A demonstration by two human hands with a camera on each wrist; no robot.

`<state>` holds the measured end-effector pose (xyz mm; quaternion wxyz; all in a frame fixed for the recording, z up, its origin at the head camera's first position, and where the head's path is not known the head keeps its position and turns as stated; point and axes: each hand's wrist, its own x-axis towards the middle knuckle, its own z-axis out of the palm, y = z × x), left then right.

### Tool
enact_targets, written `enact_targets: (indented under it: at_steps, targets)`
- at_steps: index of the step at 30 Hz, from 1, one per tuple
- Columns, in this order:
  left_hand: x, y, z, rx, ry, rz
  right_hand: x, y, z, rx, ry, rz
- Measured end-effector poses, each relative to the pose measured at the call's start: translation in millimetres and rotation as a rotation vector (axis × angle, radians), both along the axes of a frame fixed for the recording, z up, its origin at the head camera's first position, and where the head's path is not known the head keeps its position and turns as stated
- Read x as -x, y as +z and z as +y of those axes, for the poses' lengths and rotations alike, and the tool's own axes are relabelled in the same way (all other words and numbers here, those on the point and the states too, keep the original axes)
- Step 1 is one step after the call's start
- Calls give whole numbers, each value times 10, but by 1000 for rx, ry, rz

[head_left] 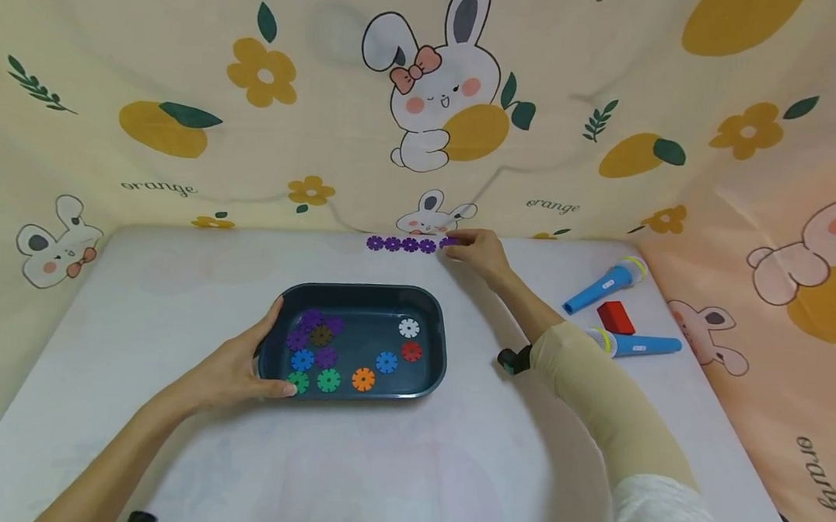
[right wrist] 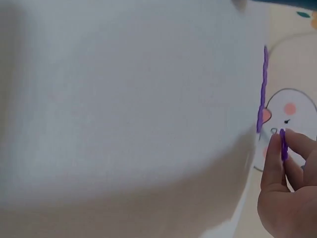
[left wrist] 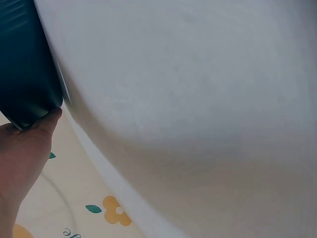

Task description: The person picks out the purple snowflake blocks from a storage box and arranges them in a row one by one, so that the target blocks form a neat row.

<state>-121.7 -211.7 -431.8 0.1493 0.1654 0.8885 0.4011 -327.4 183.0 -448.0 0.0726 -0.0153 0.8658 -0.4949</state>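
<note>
While pinching 1 purple disc (right wrist: pixel 284 144) at the worktop's (head_left: pixel 179 282) far edge, right hand (head_left: pixel 480 252) up beside a row of 4 purple discs (head_left: pixel 401 245). Left hand (head_left: pixel 234 370) curled round the near-left corner of the dark tray (head_left: pixel 427 370), mid-worktop, loose coloured discs (head_left: pixel 329 380) inside. Off by the right edge: 2 blue toy microphones (head_left: pixel 606 285), red block (head_left: pixel 615 317) between.
</note>
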Motion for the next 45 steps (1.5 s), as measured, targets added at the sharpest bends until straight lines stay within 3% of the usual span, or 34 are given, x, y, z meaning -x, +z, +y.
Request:
enact_targets:
  at_steps: [11,22,35,39,45]
  targets:
    - [-33,-33,2,-1,-1,16,141,-221,21,-231,33,160]
    - [-12,-8,5,-2,-1,31,162,-165,-40,-302,28,199]
    - [-25,-19,-9,5,1,40,86,-174,-33,-204,11,151]
    - [-10,-26,-19,8,-2,47,-23,-65,-68,-95,27,164]
    - [6,-24,-13,19,-3,34,-313,206,-231,56,141,182]
